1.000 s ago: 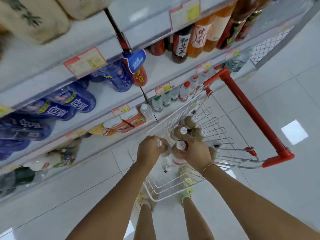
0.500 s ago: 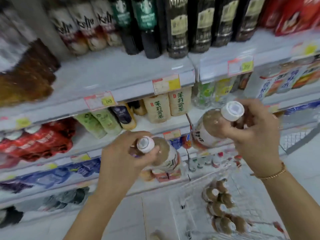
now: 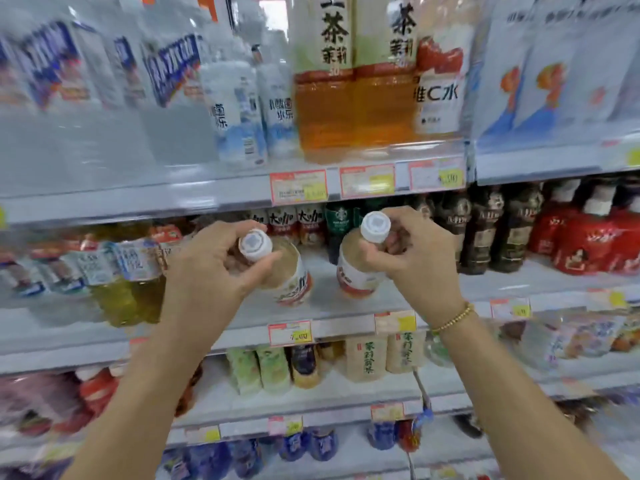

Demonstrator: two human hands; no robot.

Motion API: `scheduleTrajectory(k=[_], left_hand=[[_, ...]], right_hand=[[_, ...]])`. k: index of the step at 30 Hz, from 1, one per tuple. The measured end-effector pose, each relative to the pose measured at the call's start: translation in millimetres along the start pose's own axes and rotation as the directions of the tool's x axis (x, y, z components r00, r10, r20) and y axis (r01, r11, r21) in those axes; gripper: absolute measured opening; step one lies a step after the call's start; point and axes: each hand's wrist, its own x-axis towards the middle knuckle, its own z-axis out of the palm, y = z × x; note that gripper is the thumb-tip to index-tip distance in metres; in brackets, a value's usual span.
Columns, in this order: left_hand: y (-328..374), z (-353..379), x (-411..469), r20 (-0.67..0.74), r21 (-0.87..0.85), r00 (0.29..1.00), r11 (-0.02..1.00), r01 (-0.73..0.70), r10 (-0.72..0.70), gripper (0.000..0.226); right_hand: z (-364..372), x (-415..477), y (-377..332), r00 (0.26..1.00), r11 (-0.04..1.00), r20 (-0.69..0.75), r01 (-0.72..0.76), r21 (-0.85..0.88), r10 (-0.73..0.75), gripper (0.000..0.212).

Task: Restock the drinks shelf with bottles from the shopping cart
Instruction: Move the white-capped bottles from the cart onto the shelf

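Note:
My left hand (image 3: 211, 268) grips the neck of a light-brown drink bottle (image 3: 289, 275) with a white cap and a red-and-white label. My right hand (image 3: 415, 258) holds a second bottle (image 3: 353, 268) of the same kind by its neck. Both bottles tilt forward over the open front of the middle drinks shelf (image 3: 346, 306), side by side and a little apart. Whether their bases touch the shelf I cannot tell. The shopping cart is out of view.
Similar bottles and dark green and brown coffee bottles (image 3: 485, 230) stand at the back of that shelf, red packs (image 3: 595, 244) to the right, yellow tea bottles (image 3: 131, 292) to the left. The shelf above (image 3: 367, 185) carries large tea and water bottles. Lower shelves hold more drinks.
The view swung up from the cart to the shelves. Both hands lifted a bottle each out of the cart and now hold them at the middle shelf.

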Motion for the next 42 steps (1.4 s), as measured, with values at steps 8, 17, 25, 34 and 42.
scheduleTrajectory(k=[8,17,25,34,42], left_hand=[[-47,20,30,0.119,0.038,0.987,0.994,0.100,-0.104,0.034],[-83,68,63,0.218,-0.387,0.926,0.843,0.373,-0.309,0.019],[-110,79,24,0.368,-0.394,0.868,0.790,0.469,-0.332,0.068],[-129,98,6,0.331,-0.209,0.755,0.736,0.644,-0.566,0.054],[-141,112,34,0.306,-0.204,0.733,0.711,0.673,-0.607,0.052]], right_hand=[[54,20,25,0.992,0.998,0.109,-0.054,-0.020,0.056,0.024],[100,56,46,0.886,0.872,0.360,-0.402,0.279,0.294,0.021],[105,25,65,0.804,0.870,0.502,-0.459,0.181,0.320,0.078],[125,-7,65,0.859,0.885,0.251,-0.465,0.022,0.445,0.070],[150,5,70,0.834,0.855,0.204,-0.517,-0.039,0.513,0.052]])
